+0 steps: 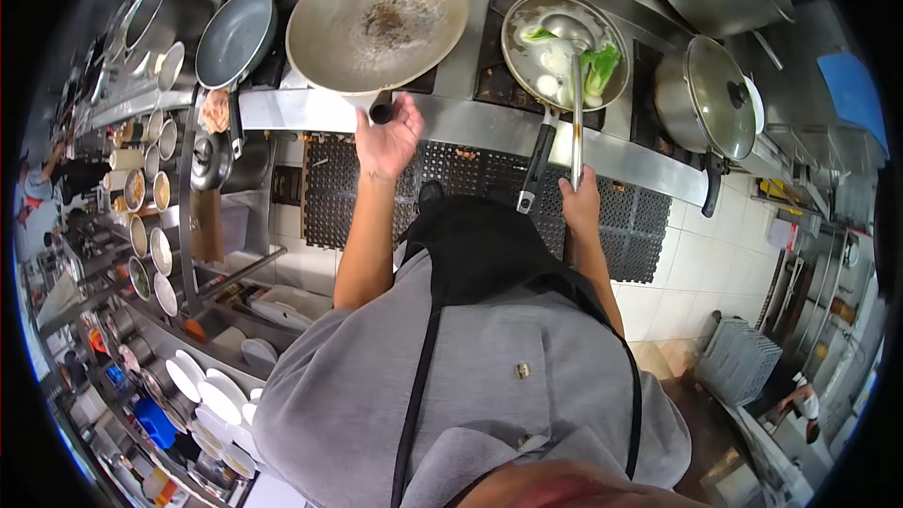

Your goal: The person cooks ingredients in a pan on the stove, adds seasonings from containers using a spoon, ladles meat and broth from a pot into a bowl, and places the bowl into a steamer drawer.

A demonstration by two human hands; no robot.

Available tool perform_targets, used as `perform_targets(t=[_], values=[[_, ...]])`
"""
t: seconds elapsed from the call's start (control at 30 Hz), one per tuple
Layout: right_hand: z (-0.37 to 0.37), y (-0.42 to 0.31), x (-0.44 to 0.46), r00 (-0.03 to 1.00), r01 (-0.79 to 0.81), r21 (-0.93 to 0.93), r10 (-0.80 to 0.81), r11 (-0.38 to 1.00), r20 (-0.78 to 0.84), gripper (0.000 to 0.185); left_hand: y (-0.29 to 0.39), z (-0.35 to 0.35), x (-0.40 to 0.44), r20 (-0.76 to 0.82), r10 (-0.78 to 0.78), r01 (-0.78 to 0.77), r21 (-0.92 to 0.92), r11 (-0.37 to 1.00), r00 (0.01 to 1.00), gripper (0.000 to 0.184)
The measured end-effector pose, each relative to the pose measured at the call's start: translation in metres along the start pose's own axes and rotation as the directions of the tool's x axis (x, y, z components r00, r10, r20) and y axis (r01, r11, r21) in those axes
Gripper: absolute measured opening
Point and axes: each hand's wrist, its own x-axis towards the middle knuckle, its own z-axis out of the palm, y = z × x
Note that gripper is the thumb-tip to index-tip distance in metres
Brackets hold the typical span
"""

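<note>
With my right hand (581, 199) I grip the end of a long-handled ladle (578, 113). Its bowl rests in a frying pan (509, 47) on the right burner, among green leafy vegetables (599, 71) and pale liquid. The pan's black handle (537, 165) points towards me, left of the ladle, with no hand on it. My left hand (388, 139) is palm up with its fingers apart, just below the short dark handle (381, 111) of a big worn wok (376, 23). Whether the palm touches that handle is unclear.
A grey frying pan (235, 38) sits left of the wok. Right of the vegetables stands a lidded pot (712, 99) with its handle jutting out. Bowls of ingredients (162, 190) and stacked white plates (224, 397) line the left. Black rubber mats (367, 202) cover the floor.
</note>
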Motion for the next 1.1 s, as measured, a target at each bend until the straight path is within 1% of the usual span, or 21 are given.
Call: perform_targets(t=[0.03,0.1,0.13,0.17,0.2,0.23,0.27,0.3,0.37,0.4,0.43,0.5,0.57,0.7,0.77,0.8,0.83,0.87,1.0,1.07,1.1], values=[[-0.004,-0.001,0.002,1.0,-0.007,0.005,0.007,1.0,-0.014,0.045,-0.018,0.003,-0.01,-0.061,0.069,-0.066,0.058,0.996,0.996,0.065],[-0.016,-0.008,0.001,0.996,-0.085,0.01,0.084,0.996,0.018,0.041,-0.048,-0.035,-0.004,-0.051,-0.07,0.077,0.171,0.982,0.996,0.059],[-0.019,-0.007,0.0,0.995,-0.093,0.014,0.093,0.996,0.019,0.041,-0.064,-0.051,0.002,-0.084,-0.205,0.219,0.499,0.838,0.975,0.054],[-0.021,-0.007,0.0,0.997,-0.08,0.032,0.079,0.996,0.024,0.039,-0.079,-0.059,0.008,-0.16,-0.32,0.324,0.758,0.567,0.934,0.049],[-0.025,-0.004,0.001,0.997,-0.072,0.045,0.071,0.996,0.02,0.038,-0.095,-0.051,0.009,-0.165,-0.334,0.335,0.762,0.555,0.928,0.049],[-0.03,-0.002,0.0,0.996,-0.093,0.038,0.093,0.995,0.006,0.038,-0.115,-0.037,0.006,-0.198,-0.4,0.367,0.836,0.407,0.895,0.043],[-0.034,-0.001,-0.001,0.997,-0.08,0.096,0.079,0.992,0.01,0.037,-0.131,-0.029,0.004,-0.236,-0.462,0.381,0.891,0.249,0.855,0.039],[-0.038,-0.001,0.0,0.998,-0.062,0.152,0.061,0.986,0.01,0.036,-0.142,-0.029,0.008,-0.241,-0.486,0.391,0.89,0.235,0.84,0.039],[-0.052,-0.005,0.001,0.994,-0.112,0.12,0.113,0.986,0.004,0.033,-0.158,-0.027,0.019,-0.332,-0.502,0.455,0.879,0.142,0.799,0.035],[-0.059,-0.008,0.002,0.99,-0.139,0.138,0.133,0.981,0.048,0.033,-0.164,-0.029,0.024,-0.309,-0.526,0.462,0.867,0.185,0.792,0.032],[-0.065,-0.009,0.003,0.984,-0.165,0.154,0.152,0.974,0.094,0.033,-0.168,-0.031,0.029,-0.31,-0.534,0.466,0.866,0.183,0.786,0.032],[-0.073,-0.007,0.003,0.988,-0.146,0.136,0.137,0.98,0.076,0.034,-0.176,-0.03,0.039,-0.283,-0.532,0.453,0.864,0.221,0.798,0.026],[-0.081,-0.004,0.003,0.97,-0.23,0.221,0.205,0.948,0.13,0.036,-0.181,-0.026,0.042,-0.274,-0.505,0.479,0.811,0.337,0.819,0.015],[-0.098,-0.007,0.005,0.98,-0.188,0.183,0.173,0.965,0.098,0.036,-0.188,-0.026,0.044,-0.194,-0.52,0.429,0.819,0.381,0.832,0.016],[-0.111,-0.018,0.005,0.915,-0.38,0.202,0.335,0.903,0.224,0.036,-0.191,-0.03,0.042,-0.169,-0.528,0.417,0.818,0.396,0.832,0.018],[-0.109,-0.007,0.004,0.915,-0.382,0.198,0.339,0.903,0.219,0.036,-0.192,-0.032,0.042,-0.135,-0.484,0.343,0.863,0.371,0.865,0.021],[-0.103,0.008,0.003,0.946,-0.302,0.198,0.269,0.932,0.18,0.036,-0.194,-0.034,0.043,-0.098,-0.44,0.267,0.901,0.341,0.893,0.023],[-0.099,0.023,0.003,0.971,-0.218,0.194,0.193,0.956,0.139,0.036,-0.195,-0.035,0.043,-0.08,-0.432,0.253,0.898,0.36,0.898,0.026],[-0.105,0.029,0.004,0.968,-0.227,0.184,0.202,0.956,0.147,0.037,-0.192,-0.039,0.042,-0.07,-0.444,0.264,0.882,0.391,0.893,0.022],[-0.108,0.029,0.005,0.944,-0.306,0.211,0.266,0.928,0.197,0.038,-0.192,-0.037,0.038,-0.06,-0.446,0.259,0.878,0.402,0.893,0.022],[-0.108,0.033,0.006,0.943,-0.305,0.212,0.264,0.928,0.203,0.038,-0.192,-0.037,0.036,-0.049,-0.447,0.255,0.874,0.413,0.893,0.021]])
